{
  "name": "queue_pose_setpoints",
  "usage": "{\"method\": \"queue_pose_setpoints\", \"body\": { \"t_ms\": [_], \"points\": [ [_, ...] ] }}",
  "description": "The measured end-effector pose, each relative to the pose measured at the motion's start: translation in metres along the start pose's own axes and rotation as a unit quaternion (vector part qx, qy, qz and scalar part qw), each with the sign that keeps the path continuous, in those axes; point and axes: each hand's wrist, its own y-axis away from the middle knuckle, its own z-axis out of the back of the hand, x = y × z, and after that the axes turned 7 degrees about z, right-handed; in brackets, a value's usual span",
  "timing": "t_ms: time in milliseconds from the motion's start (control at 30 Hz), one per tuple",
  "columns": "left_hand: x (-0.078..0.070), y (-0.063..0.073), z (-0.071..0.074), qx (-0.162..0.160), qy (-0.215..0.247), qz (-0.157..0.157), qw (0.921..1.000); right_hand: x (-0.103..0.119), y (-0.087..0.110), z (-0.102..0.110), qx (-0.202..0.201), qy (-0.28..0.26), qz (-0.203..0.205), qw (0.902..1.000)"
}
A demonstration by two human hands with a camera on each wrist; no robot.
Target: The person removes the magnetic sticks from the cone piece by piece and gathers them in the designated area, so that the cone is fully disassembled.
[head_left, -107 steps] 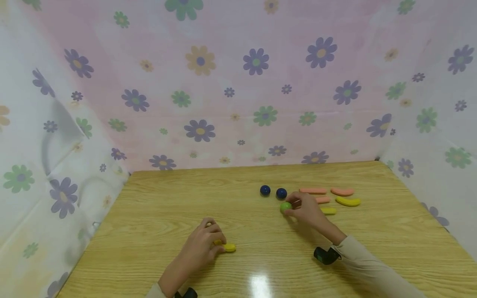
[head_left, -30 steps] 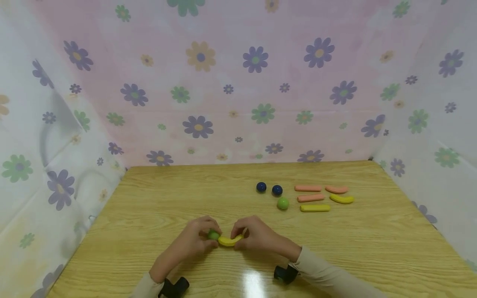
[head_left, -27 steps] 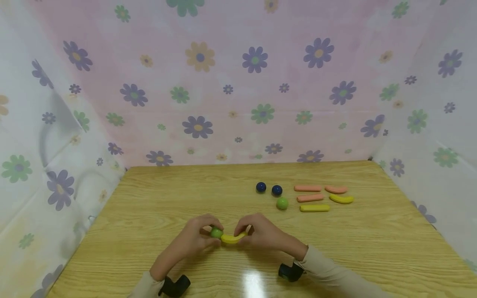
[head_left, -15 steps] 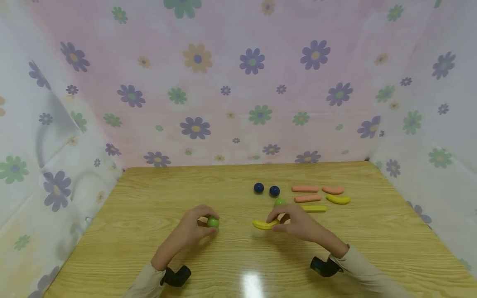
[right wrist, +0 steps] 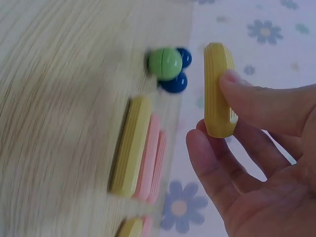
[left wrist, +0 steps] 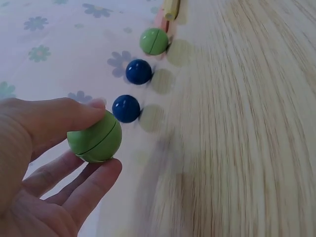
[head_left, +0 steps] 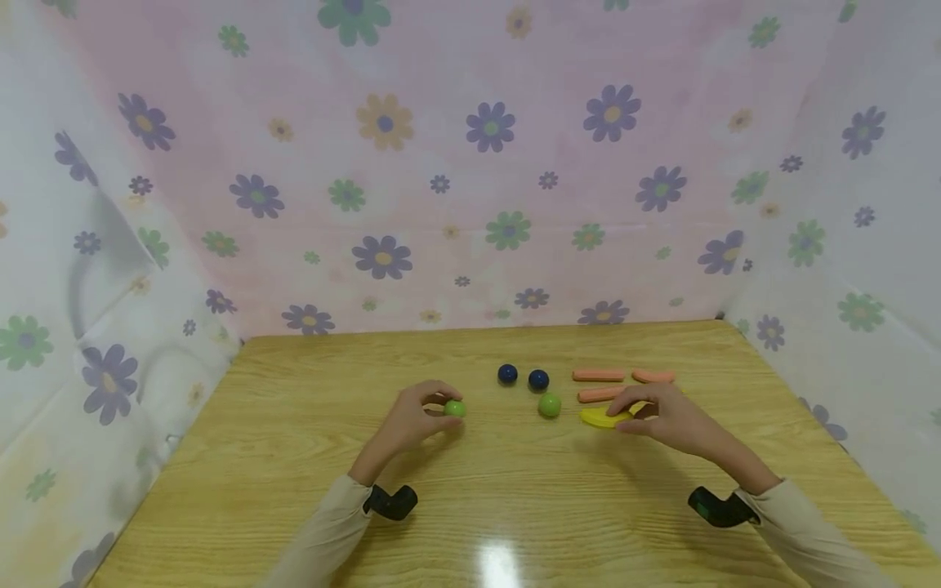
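My left hand (head_left: 412, 418) pinches a glossy green ball (head_left: 455, 409) between thumb and fingertips. In the left wrist view a thin seam runs around this ball (left wrist: 96, 140), which hangs above the tabletop. Farther right, my right hand (head_left: 680, 420) holds a yellow banana-shaped piece (head_left: 603, 419) by its right end. Ridges along the banana-shaped piece (right wrist: 216, 91) show in the right wrist view, where thumb and fingers pinch it off the table. Just below it there lies a straight yellow stick (right wrist: 131, 148), mostly covered by the hand and the held piece in the head view.
Two dark blue balls (head_left: 507, 374) and a second green ball (head_left: 549, 405) rest between the hands. Behind the right hand lie two straight pink sticks (head_left: 599, 376) and a curved pink piece (head_left: 653, 376). Floral cloth (head_left: 485, 188) walls the wooden table (head_left: 331, 367) on three sides.
A second ago the ball and banana-shaped piece touched near the table's front. Since then my right hand has carried the piece right and away; my left hand has moved the ball away from me.
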Motion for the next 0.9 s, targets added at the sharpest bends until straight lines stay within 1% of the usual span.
{"method": "queue_pose_setpoints", "body": {
  "t_ms": [133, 300, 400, 533, 633, 733, 800, 900],
  "points": [
    [0.0, -0.011, -0.012, 0.006, 0.008, 0.004, 0.9999, -0.012, 0.014, 0.014, -0.012, 0.001, -0.01, 0.9999],
    [-0.002, -0.025, -0.028, 0.003, 0.003, 0.006, 1.0, -0.03, 0.029, 0.03, -0.022, 0.004, -0.025, 0.9994],
    [-0.002, -0.034, -0.038, 0.006, 0.005, -0.002, 1.0, -0.041, 0.037, 0.038, -0.029, 0.007, -0.036, 0.9989],
    [-0.002, -0.044, -0.05, 0.004, 0.009, -0.01, 0.9999, -0.055, 0.048, 0.047, -0.029, 0.025, -0.066, 0.9971],
    [-0.002, -0.049, -0.058, -0.005, 0.003, -0.023, 0.9997, -0.064, 0.055, 0.051, -0.022, 0.039, -0.093, 0.9946],
    [-0.003, -0.052, -0.064, -0.014, -0.003, -0.031, 0.9994, -0.074, 0.06, 0.055, -0.018, 0.035, -0.121, 0.9919],
    [-0.003, -0.053, -0.067, -0.017, -0.004, -0.028, 0.9995, -0.08, 0.062, 0.055, -0.017, 0.031, -0.132, 0.9906],
    [-0.004, -0.054, -0.069, -0.021, -0.003, -0.013, 0.9997, -0.087, 0.063, 0.054, -0.014, 0.029, -0.14, 0.9896]
  ]
}}
